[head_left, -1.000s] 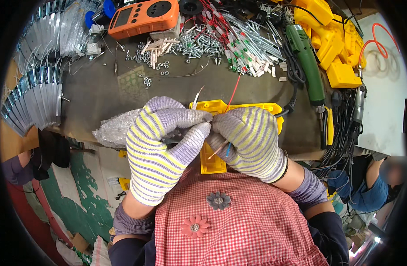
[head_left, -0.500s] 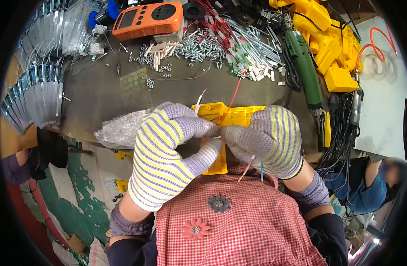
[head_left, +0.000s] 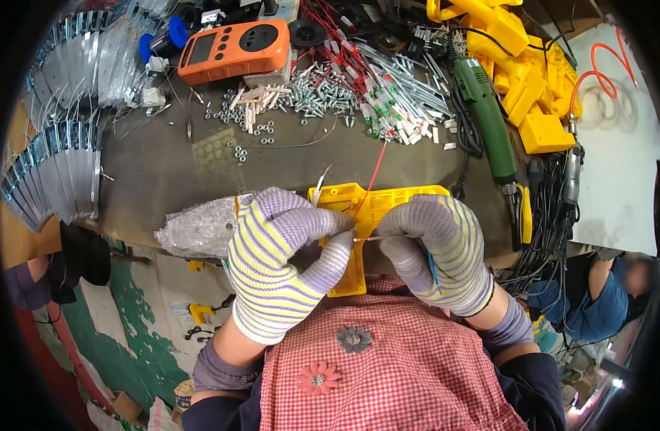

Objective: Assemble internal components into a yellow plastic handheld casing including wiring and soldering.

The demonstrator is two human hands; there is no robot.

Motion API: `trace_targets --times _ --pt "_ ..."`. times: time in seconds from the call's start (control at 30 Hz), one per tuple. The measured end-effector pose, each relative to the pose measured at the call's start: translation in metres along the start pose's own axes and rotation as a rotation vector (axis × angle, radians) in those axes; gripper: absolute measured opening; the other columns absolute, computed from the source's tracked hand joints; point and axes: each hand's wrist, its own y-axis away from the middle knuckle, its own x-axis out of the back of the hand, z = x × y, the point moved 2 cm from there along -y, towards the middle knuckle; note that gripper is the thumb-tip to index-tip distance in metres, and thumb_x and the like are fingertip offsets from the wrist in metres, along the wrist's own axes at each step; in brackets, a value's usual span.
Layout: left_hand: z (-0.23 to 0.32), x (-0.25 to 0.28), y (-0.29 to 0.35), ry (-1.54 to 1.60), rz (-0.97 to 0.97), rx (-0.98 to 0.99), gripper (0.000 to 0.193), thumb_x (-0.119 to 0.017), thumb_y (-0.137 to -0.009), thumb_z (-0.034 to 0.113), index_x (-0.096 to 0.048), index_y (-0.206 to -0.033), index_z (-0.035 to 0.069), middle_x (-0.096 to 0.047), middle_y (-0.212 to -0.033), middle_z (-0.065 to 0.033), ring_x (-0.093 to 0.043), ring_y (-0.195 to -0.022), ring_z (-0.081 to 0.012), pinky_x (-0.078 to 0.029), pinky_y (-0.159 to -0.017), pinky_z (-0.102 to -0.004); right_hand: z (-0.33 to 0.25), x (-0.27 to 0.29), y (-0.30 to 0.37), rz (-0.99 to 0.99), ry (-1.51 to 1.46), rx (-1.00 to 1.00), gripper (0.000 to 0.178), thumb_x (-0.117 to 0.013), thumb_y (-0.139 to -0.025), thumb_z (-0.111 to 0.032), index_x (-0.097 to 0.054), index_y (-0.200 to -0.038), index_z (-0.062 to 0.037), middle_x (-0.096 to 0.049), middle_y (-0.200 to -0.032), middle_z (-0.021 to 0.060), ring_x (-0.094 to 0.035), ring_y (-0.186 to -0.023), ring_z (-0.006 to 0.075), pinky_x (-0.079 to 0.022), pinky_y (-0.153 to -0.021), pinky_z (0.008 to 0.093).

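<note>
My left hand (head_left: 287,262), in a striped knit glove, is closed with thumb and forefinger pinched together at one end of a thin pale brown wire (head_left: 367,238). My right hand (head_left: 441,251), gloved alike, grips the same wire a short way to the right, so a small stretch shows between them. A blue wire (head_left: 433,269) hangs by my right palm. Under both hands lies a yellow plastic housing shell (head_left: 355,269), its lower part near my apron. From it a red wire (head_left: 374,172) slants up and away, and a white wire (head_left: 319,185) sticks up by my left fingers.
Bubble wrap (head_left: 197,228) lies left of my hands. Farther back are an orange multimeter (head_left: 233,52), loose screws (head_left: 315,90), nuts (head_left: 240,153) and red-leaded parts (head_left: 387,108). On the right are a green electric screwdriver (head_left: 488,118), yellow housings (head_left: 545,133) and black cables (head_left: 549,208).
My hands have drawn slightly apart, and the pale brown wire that hung below my right hand now spans between my fingertips. The whole view has shifted a little.
</note>
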Motion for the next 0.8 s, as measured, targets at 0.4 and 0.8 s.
trace_targets --times 0.4,0.8 --pt "-0.004 -0.001 0.0 0.025 0.03 -0.008 0.02 -0.08 -0.066 0.003 -0.072 -0.084 0.007 -0.058 -0.077 -0.0044 -0.054 -0.065 -0.0181 -0.042 -0.061 -0.0316 -0.003 -0.003 -0.003 -0.041 0.087 -0.097 0.013 -0.076 -0.083 -0.009 -0.067 -0.092 -0.007 -0.069 -0.08 0.0072 -0.068 -0.068 0.0267 -0.053 -0.063 0.0351" --pt "0.007 -0.007 -0.004 -0.028 -0.006 -0.026 0.019 -0.079 -0.061 0.0 -0.071 -0.078 0.006 -0.054 -0.069 -0.0055 -0.052 -0.063 -0.0227 -0.042 -0.06 -0.0354 -0.003 0.005 -0.003 -0.13 0.216 0.064 0.02 -0.076 -0.074 -0.016 -0.064 -0.089 -0.0106 -0.061 -0.075 0.0066 -0.063 -0.068 0.0297 -0.049 -0.06 0.0425"
